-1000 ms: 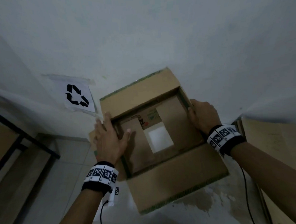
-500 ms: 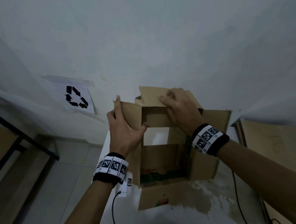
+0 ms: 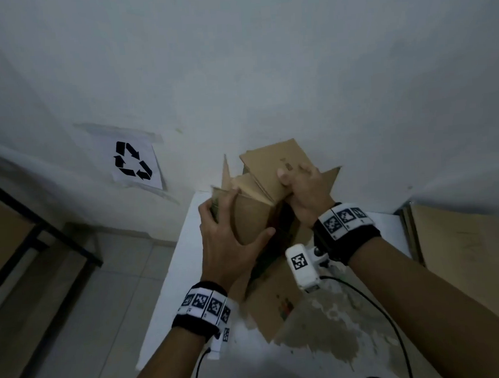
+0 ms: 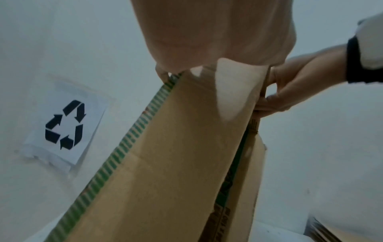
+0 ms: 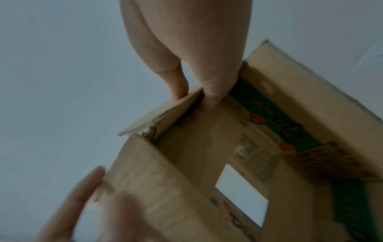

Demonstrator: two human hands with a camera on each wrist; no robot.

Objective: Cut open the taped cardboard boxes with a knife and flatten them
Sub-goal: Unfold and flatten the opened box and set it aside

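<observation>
A brown cardboard box (image 3: pixel 253 217) with green print, its flaps loose, is held half collapsed over a white table (image 3: pixel 194 268). My left hand (image 3: pixel 230 236) grips its left wall, fingers round the edge and thumb across the front panel. My right hand (image 3: pixel 300 185) clutches the upper right panel, pinching it near the top. In the left wrist view the box panel (image 4: pixel 176 163) has a green striped edge, and the right hand (image 4: pixel 294 91) holds its far side. The right wrist view looks into the box (image 5: pixel 207 155), with blurred left-hand fingers (image 5: pixel 82 196) on its near corner. No knife is in view.
A recycling sign (image 3: pixel 134 163) is taped to the wall at left. Flat cardboard sheets (image 3: pixel 465 248) lean at the right of the table. A dark-framed table (image 3: pixel 40 230) stands at far left. Cables (image 3: pixel 381 312) trail over the stained tabletop.
The box faced me wide open a second ago. It has since been turned and squeezed, its walls folding together as my hands came closer and lower toward the table.
</observation>
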